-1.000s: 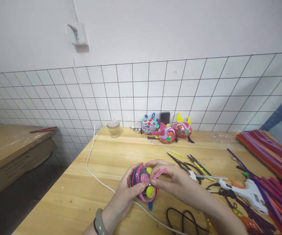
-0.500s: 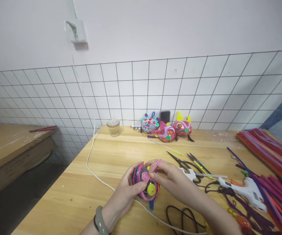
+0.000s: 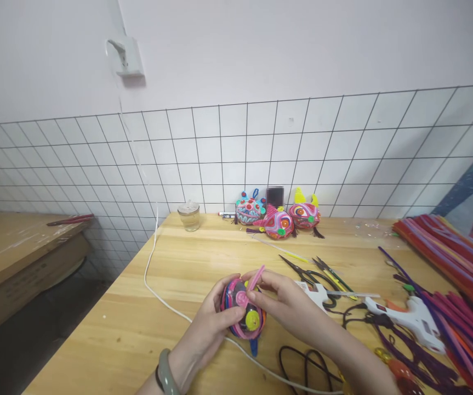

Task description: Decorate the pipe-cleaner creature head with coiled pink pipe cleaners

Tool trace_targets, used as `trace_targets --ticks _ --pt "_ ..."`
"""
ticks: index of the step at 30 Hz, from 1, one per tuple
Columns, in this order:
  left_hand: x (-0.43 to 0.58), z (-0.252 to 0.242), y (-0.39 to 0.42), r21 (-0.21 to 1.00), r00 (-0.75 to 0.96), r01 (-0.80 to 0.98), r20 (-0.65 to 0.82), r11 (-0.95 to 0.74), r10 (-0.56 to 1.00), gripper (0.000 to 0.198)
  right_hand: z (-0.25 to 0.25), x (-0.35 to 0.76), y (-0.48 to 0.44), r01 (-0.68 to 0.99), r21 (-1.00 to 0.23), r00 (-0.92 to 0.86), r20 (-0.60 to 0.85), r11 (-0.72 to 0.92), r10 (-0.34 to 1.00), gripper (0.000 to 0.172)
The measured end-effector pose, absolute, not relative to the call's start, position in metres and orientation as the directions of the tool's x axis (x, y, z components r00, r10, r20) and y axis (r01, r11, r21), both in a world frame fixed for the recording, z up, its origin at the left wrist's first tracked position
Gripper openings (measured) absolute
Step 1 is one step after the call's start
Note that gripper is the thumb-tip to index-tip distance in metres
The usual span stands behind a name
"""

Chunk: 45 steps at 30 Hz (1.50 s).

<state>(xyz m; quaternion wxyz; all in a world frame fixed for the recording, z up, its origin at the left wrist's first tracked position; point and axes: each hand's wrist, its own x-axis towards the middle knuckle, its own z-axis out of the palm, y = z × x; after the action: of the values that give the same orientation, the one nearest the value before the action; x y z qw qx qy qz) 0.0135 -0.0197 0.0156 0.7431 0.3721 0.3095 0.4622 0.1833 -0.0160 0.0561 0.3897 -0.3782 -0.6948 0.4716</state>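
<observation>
My left hand (image 3: 207, 323) cups a round, many-coloured pipe-cleaner figure (image 3: 242, 310) just above the wooden table (image 3: 137, 323), thumb on its front. It has a pink spiral disc and a yellow one on its face. My right hand (image 3: 289, 304) pinches a short pink pipe cleaner (image 3: 256, 277) against the top of the figure, its free end sticking up and to the right. A grey-green bangle sits on my left wrist.
Three finished figures (image 3: 277, 216) stand at the wall beside a glass jar (image 3: 189, 215). Scissors (image 3: 310, 271), a white glue gun (image 3: 409, 318), black cord (image 3: 310, 365) and heaps of pipe cleaners (image 3: 454, 258) lie to the right. A white cable (image 3: 154, 280) crosses the table's left.
The pink pipe cleaner's free end has swung from pointing right to pointing more upward. Both hands and the figure have stayed in nearly the same place.
</observation>
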Motion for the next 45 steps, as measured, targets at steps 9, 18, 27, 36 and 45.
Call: trace_targets --ticks 9,18,27,36,45 --pt "0.013 0.014 -0.02 0.836 0.384 -0.482 -0.069 0.263 0.921 0.074 0.058 0.185 -0.015 0.242 -0.921 -0.4 0.193 0.307 0.896 0.012" --pt "0.012 0.007 -0.017 0.878 0.305 -0.449 -0.022 0.164 0.952 0.074 0.064 0.191 -0.019 0.352 -0.832 -0.362 0.301 0.429 0.882 0.011" --pt "0.006 0.017 -0.017 0.923 0.302 -0.383 0.092 0.032 0.949 0.076 0.082 0.197 -0.038 0.435 -0.646 -0.521 0.387 0.627 0.76 0.015" --pt "0.003 0.022 -0.022 0.942 0.25 -0.295 0.239 -0.162 0.938 0.073 0.075 0.193 -0.053 0.386 -0.387 -0.614 0.57 0.837 0.547 0.02" --pt "0.001 0.02 -0.02 0.94 0.194 -0.222 0.304 -0.261 0.933 0.069 0.073 0.185 -0.062 0.396 -0.243 -0.673 0.58 0.886 0.46 0.024"
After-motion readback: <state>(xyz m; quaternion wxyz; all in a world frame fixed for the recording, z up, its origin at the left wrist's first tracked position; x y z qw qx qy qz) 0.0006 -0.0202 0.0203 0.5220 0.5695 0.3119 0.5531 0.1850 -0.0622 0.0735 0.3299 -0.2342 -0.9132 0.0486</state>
